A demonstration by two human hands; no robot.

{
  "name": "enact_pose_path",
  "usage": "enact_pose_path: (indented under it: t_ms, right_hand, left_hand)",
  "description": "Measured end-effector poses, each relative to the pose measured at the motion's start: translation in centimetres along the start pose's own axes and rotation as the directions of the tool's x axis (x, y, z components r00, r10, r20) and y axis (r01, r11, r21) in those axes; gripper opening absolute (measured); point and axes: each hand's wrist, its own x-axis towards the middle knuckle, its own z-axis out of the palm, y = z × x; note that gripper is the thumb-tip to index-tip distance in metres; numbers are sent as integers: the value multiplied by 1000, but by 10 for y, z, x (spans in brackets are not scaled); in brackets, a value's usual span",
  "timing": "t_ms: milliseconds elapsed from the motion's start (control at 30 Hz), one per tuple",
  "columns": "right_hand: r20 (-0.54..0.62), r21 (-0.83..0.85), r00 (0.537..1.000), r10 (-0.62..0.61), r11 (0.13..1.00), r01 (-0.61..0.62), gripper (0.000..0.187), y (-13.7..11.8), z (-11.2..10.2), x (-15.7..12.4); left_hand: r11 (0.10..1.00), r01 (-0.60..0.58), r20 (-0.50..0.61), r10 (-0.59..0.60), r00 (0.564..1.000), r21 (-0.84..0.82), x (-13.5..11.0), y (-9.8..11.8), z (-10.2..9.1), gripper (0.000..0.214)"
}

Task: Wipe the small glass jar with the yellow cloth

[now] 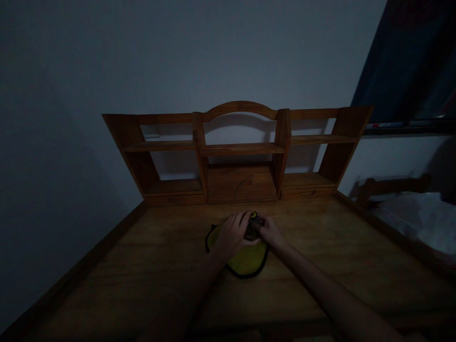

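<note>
My left hand (233, 232) and my right hand (269, 230) are both closed round a small dark object (251, 231) with a yellow, rounded piece at its top. My fingers and the dim light hide much of it, so I cannot tell its kind. Beneath both hands a flat yellow cloth-like piece (249, 261) with a black edge lies on the wooden desk (160, 266). A small dark tab shows at its upper left.
Across the back of the desk stands a wooden shelf unit (242, 148) with several compartments and low drawers. Raised wooden edges run along both sides. At the right are a dark window or curtain (409, 66) and pale bedding or plastic (420, 221).
</note>
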Motion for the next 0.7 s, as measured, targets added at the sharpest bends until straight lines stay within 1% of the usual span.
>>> enact_pose_path:
  t_ms: [100, 200, 267, 333, 433, 533, 600, 700]
  right_hand:
    - [-36, -123, 999, -33, 992, 29, 24, -4, -1, -3]
    - [-73, -246, 996, -51, 969, 31, 20, -8, -2, -5]
    - [-79, -290, 994, -70, 956, 45, 19, -9, -2, -5]
    - [-73, -288, 993, -92, 955, 67, 19, -9, -1, -4]
    - [-53, -192, 996, -75, 979, 64, 21, -5, 1, -2]
    - [-38, -15, 999, 29, 999, -29, 23, 1, 3, -1]
    - [-20, 104, 995, 96, 990, -93, 24, 5, 4, -1]
    - [27, 245, 987, 157, 956, -159, 28, 7, 6, -2]
  left_hand:
    - [999, 8, -11, -8, 1000, -37, 0, -1, 1, 81]
    - [997, 27, -21, -29, 999, -65, 0, -2, 2, 82]
    - [996, 36, -26, -38, 999, -81, -1, -3, 2, 84]
    - [996, 35, -27, -37, 999, -85, -1, -4, 3, 84]
    - [997, 30, -26, -32, 999, -72, -1, -7, 3, 82]
    - [999, 31, -43, -33, 999, -44, -1, -9, 3, 80]
    - [1000, 25, -44, -26, 999, -13, -1, -10, 2, 79]
    - [999, -9, -15, 10, 1000, 40, -2, -10, 0, 77]
